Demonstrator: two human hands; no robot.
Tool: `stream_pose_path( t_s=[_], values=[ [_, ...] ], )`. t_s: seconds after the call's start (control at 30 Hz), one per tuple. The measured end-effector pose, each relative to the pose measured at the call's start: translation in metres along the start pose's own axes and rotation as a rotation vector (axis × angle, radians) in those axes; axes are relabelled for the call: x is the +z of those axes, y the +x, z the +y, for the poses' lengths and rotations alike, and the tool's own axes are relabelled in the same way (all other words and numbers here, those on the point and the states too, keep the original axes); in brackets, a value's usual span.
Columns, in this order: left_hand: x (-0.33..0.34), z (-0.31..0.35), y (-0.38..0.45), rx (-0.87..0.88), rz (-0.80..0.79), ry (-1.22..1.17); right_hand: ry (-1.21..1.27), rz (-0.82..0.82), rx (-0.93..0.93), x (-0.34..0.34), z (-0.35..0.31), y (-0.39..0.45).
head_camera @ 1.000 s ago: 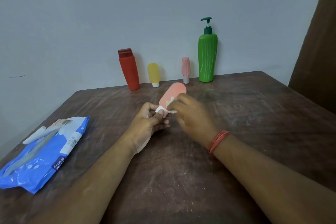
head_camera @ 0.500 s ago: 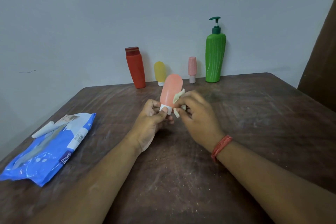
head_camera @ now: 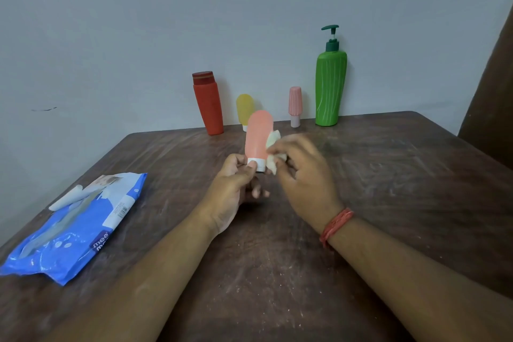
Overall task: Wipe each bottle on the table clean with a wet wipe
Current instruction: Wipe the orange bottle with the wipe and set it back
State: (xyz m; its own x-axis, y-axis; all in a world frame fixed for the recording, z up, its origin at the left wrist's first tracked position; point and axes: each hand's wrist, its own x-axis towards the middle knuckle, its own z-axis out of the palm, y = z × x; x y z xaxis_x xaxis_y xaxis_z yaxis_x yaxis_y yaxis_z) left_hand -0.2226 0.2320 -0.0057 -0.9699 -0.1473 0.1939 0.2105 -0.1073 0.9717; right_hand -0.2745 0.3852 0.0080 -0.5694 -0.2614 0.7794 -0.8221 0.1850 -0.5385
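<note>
You are working on a table [head_camera: 388, 189] of dark brown wood, matt, scuffed pale and flecked with crumbs. The salmon bottle [head_camera: 258, 134] you hold looks like smooth matt plastic with a white plastic cap [head_camera: 256, 162]; the wipe [head_camera: 273, 140] against it is soft, crumpled off-white cloth. The red bottle [head_camera: 208, 104] and green pump bottle [head_camera: 331, 86] are smooth plastic with a faint sheen, the green one ribbed. The blue wipes pack [head_camera: 75, 233] is glossy, crinkled plastic film. Your wristband [head_camera: 336, 226] is red thread.
</note>
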Motion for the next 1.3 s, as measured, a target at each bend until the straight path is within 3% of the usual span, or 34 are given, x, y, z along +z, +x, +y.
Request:
stream_pose_path(
  t_s=[0.13, 0.3, 0.57, 0.83, 1.13, 1.3],
  values=[
    [0.005, -0.001, -0.002, -0.029, -0.09, 0.047, 0.002, 0.113, 0.041, -0.012, 0.007, 0.006],
    [0.004, 0.001, -0.002, -0.032, 0.023, -0.048, 0.047, -0.094, 0.067, -0.004, 0.003, -0.003],
    [0.003, 0.0, 0.003, -0.081, 0.12, -0.045, -0.047, -0.307, -0.065, 0.001, -0.008, -0.01],
    [0.003, 0.004, 0.001, -0.075, 0.017, -0.066, -0.133, -0.169, -0.102, 0.001, -0.002, -0.005],
    [-0.001, 0.0, 0.003, -0.097, 0.049, -0.12, -0.197, -0.311, -0.14, 0.005, -0.006, -0.006],
    [-0.003, 0.001, 0.004, -0.092, -0.027, -0.118, -0.216, -0.32, -0.19, 0.002, -0.009, -0.007]
  ],
)
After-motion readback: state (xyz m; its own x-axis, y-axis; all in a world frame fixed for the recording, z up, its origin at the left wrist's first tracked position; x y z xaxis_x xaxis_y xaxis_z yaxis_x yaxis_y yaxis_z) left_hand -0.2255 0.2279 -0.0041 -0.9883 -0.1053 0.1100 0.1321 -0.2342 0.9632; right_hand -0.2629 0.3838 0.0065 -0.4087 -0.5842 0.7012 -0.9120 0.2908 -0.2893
